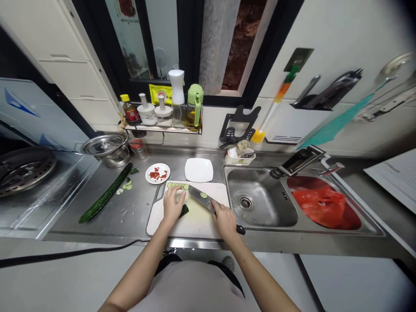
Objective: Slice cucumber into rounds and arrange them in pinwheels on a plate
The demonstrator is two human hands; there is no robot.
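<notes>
The right hand (226,220) grips a knife (207,202) diagonally, tip away-left.

A red plastic bag (325,203) lies in the double sink (269,203). A green-topped bottle (194,108) stands on the wall rack (149,128).

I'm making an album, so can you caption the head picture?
Right hand holding a knife, left hand by a row of pale green slices on a white cutting board.
</notes>
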